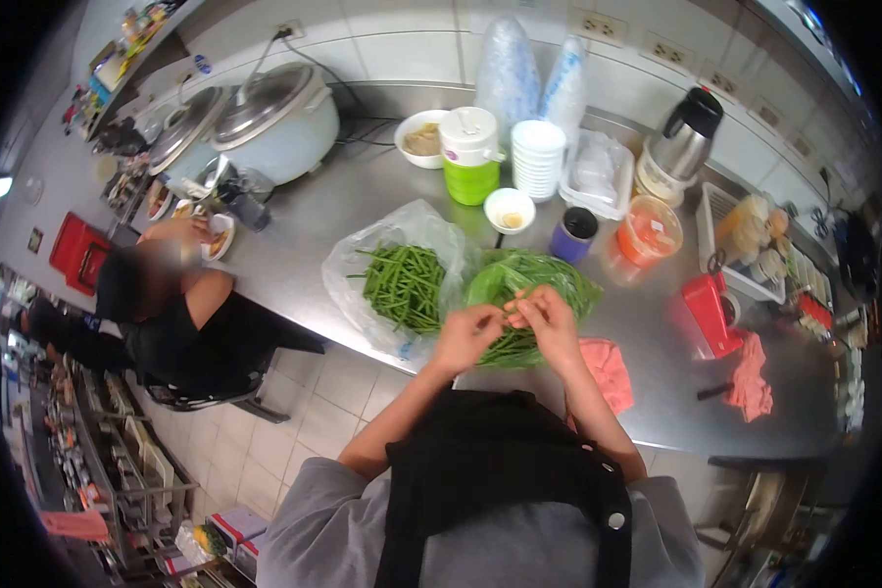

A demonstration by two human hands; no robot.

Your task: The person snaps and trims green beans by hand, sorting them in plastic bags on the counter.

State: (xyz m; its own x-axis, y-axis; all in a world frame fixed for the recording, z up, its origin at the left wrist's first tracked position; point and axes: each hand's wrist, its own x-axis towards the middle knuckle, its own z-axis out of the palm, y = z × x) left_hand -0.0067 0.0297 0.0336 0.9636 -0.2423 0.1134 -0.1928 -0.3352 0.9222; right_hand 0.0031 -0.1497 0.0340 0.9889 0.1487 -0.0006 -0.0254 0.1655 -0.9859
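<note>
My left hand (471,336) and my right hand (545,319) meet over a green plastic bag (568,284), fingertips pinched close together. Whatever sits between the fingertips is too small to make out. Inside the green bag lie long green beans (510,348), partly covered by my hands. Just left of it, a clear plastic bag (343,279) is spread open with a pile of cut green beans (402,286) in it. Both bags rest on the steel counter (284,245) near its front edge.
Behind the bags stand a green-and-white jug (471,167), stacked white cups (538,162), a small bowl (510,210) and a purple tumbler (573,235). To the right are an orange-filled tub (647,231), a red container (708,316) and pink cloths (608,372). A person (171,304) sits at left.
</note>
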